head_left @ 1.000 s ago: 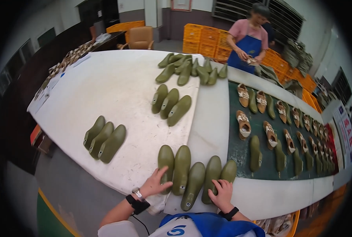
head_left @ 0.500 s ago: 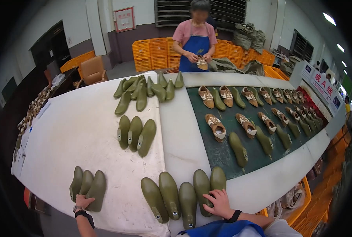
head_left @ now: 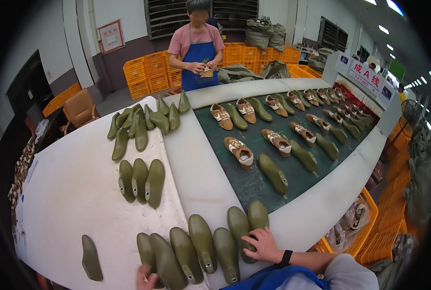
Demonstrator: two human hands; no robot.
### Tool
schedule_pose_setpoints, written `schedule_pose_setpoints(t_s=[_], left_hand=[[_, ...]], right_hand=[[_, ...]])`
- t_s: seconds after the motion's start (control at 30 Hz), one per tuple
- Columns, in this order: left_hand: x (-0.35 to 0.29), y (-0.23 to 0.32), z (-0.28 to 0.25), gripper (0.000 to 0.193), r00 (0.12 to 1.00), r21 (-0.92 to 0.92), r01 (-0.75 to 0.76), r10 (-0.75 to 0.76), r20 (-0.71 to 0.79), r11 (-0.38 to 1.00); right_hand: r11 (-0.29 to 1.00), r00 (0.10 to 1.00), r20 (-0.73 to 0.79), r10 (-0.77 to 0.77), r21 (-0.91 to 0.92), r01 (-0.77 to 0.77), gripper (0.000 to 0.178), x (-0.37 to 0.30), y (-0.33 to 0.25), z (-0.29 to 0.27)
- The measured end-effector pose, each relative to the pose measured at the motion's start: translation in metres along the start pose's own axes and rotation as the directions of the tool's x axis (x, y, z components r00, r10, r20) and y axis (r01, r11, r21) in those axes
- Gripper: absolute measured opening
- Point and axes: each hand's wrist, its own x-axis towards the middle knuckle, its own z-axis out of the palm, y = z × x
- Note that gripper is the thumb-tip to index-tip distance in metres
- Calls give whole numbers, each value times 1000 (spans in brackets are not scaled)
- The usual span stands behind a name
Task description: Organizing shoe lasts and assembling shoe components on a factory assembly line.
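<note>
A row of dark green shoe lasts (head_left: 202, 237) lies along the near table edge, toes pointing away. My left hand (head_left: 145, 279), blurred, is at the row's left end, beside the heel of the leftmost last (head_left: 145, 247); its fingers look apart. At the right end my right hand (head_left: 265, 246) rests with spread fingers over the heel of one last (head_left: 238, 227). Its palm hides the lower part of the rightmost last (head_left: 258, 215). One single last (head_left: 91, 258) lies apart, farther left on the white cloth.
Three lasts (head_left: 139, 179) and a heaped group (head_left: 140, 130) lie farther back. Brown-and-white shoes (head_left: 238, 152) and lasts stand in rows on the green belt (head_left: 220, 166). Across the table a person (head_left: 196, 53) handles a shoe. Orange crates (head_left: 363, 227) stand at the right.
Two of the three lasts at the left now lie against the front row; one stays behind. My left hand has moved right with them. The view has shifted; my right hand remains on the lasts.
</note>
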Motion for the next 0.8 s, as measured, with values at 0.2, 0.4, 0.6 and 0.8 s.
schedule_pose_setpoints(t_s=[0.2,0.4,0.6,0.8], left_hand=[[-3,-163,-118,80,552,286,746,-320,-770,601],[-7,-190,-152,64,549,51,800,-695,-465,598],[-12,-125,-103,64,570,-126,737,-710,-412,664],[-6,0,12,54,869,-371,333,-435,-236,867]], right_hand=[[1000,1000,15,-21,2,21,42,1,2,5],[999,999,-3,37,12,-37,42,2,0,5],[996,999,0,33,85,-33,42,1,1,7],[999,1000,-18,19,43,-18,42,2,3,6]])
